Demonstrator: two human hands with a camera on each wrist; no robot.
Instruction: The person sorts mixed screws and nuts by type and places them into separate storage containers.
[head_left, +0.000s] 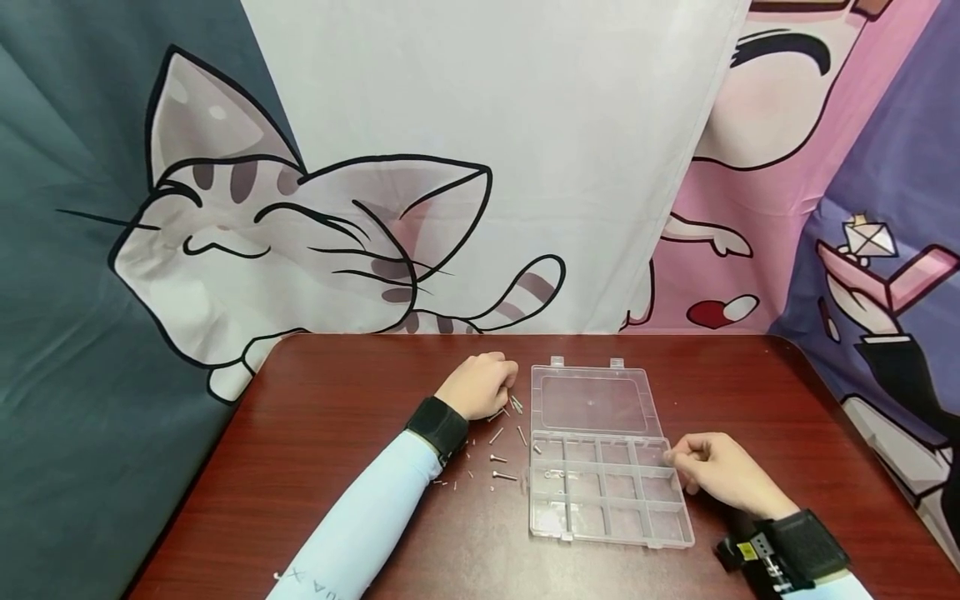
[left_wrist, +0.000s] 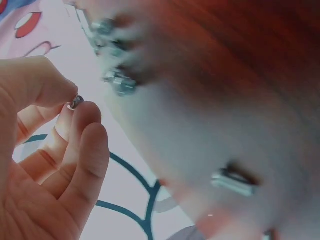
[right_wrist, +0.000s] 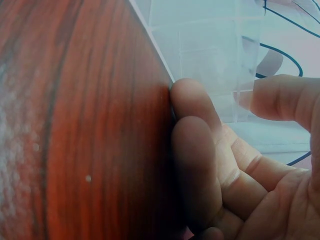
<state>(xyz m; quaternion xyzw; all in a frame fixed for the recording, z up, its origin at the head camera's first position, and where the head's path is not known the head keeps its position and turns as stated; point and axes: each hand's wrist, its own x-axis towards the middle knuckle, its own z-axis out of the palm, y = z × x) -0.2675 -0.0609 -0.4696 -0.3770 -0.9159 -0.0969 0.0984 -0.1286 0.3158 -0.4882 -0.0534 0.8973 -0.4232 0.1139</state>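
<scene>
My left hand (head_left: pixel 482 385) is over the table, left of the box's raised lid. Its thumb and fingertips pinch a small metal screw (left_wrist: pixel 76 102), mostly hidden between them. Loose screws (head_left: pixel 497 436) of several lengths lie scattered on the tabletop beside and below this hand. A clear plastic compartment box (head_left: pixel 607 497) lies with its lid (head_left: pixel 592 404) folded back. At the box's right wall, my right hand (head_left: pixel 723 473) grips the edge, with the thumb on the inner side and curled fingers outside against the table. A few small metal pieces (head_left: pixel 553 474) sit in the left compartments.
The dark red wooden table (head_left: pixel 337 379) ends at a back edge against a hanging cloth (head_left: pixel 600 167) printed with cartoon figures. More tiny screws (head_left: pixel 454 485) are strewn near the left forearm. A black wrist strap (head_left: pixel 438 427) circles each wrist.
</scene>
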